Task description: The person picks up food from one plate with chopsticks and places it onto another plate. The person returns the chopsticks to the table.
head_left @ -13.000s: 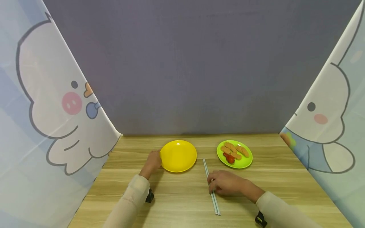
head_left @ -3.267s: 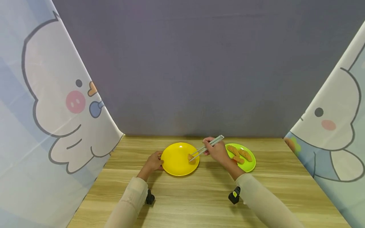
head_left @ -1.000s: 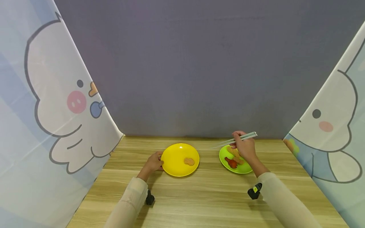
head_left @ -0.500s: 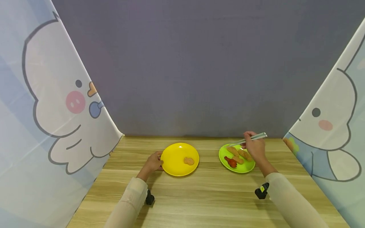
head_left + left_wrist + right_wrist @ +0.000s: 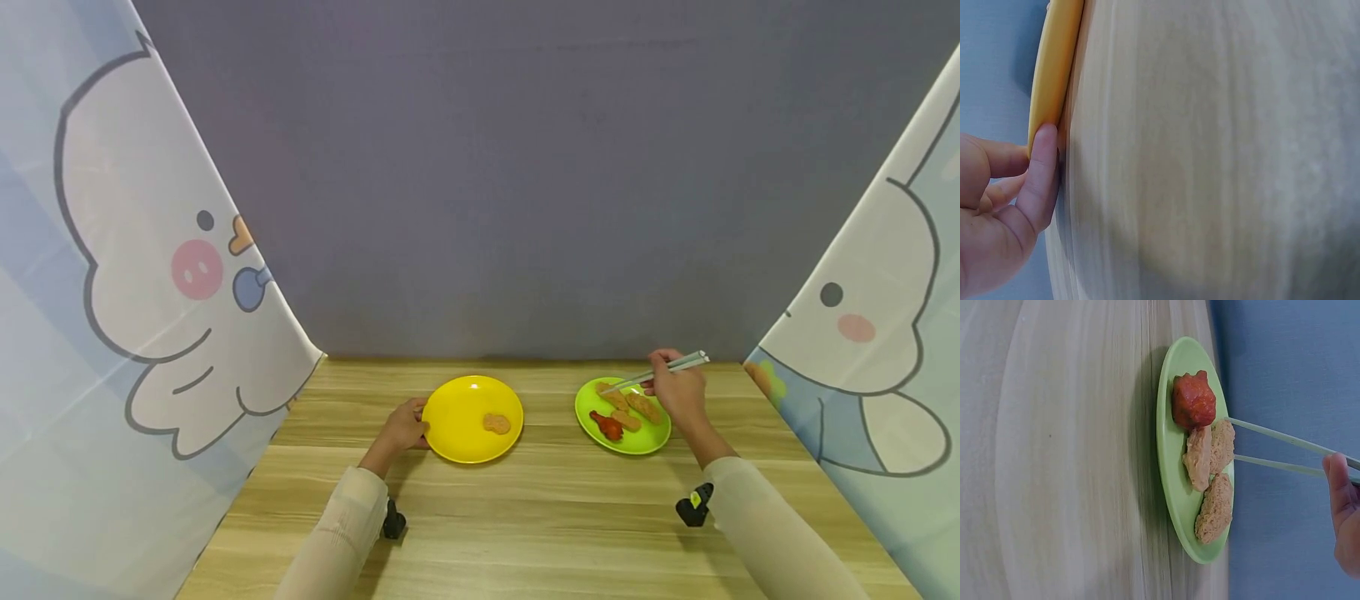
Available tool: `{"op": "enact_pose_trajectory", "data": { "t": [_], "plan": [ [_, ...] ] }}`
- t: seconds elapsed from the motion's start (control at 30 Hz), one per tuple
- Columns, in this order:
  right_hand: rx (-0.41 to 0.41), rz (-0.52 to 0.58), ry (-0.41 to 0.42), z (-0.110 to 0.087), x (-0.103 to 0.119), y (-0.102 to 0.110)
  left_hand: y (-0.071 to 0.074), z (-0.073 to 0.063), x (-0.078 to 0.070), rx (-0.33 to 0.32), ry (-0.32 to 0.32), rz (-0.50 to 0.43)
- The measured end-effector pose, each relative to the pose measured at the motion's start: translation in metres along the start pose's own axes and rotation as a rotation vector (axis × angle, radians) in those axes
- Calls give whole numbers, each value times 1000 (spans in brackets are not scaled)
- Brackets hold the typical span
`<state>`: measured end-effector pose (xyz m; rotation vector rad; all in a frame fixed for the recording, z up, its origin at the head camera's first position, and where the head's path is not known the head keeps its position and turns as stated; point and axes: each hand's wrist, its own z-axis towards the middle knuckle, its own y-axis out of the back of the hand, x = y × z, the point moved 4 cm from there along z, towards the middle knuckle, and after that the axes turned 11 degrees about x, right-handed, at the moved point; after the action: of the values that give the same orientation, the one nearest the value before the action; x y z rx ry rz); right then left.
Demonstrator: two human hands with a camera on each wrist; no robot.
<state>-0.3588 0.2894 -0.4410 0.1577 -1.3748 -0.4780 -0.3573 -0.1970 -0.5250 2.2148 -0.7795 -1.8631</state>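
My left hand pinches the left rim of a yellow plate, thumb and fingers around its edge in the left wrist view. One small fried chicken piece lies on that plate's right side. My right hand holds a pair of chopsticks, which slant down to the left over a green plate. Their slightly spread tips are right at the rear fried chicken piece. Also on the green plate are a longer fried piece, a smaller one and a red drumstick.
Both plates stand towards the back of a wood-grain table, with a gap between them. A grey cloth wall rises behind the table. Printed cartoon curtains hang at the left and right.
After leaving a chicken piece on the yellow plate, my right hand has moved right with the chopsticks; their tips have since lowered to the rear chicken piece. My left hand stays on the rim.
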Motion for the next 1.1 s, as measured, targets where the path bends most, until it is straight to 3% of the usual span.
{"op": "enact_pose_trajectory", "data": {
  "t": [0.5, 0.8, 1.1],
  "plan": [
    [15, -38, 16, 1, -10, -6, 1, 2, 0, -10, 5, 32],
    [0, -99, 104, 2, -9, -10, -1, 2, 1, -5, 15, 34],
    [-15, -107, 111, 1, -7, -9, 1, 3, 1, -5, 6, 40]
  ]
}}
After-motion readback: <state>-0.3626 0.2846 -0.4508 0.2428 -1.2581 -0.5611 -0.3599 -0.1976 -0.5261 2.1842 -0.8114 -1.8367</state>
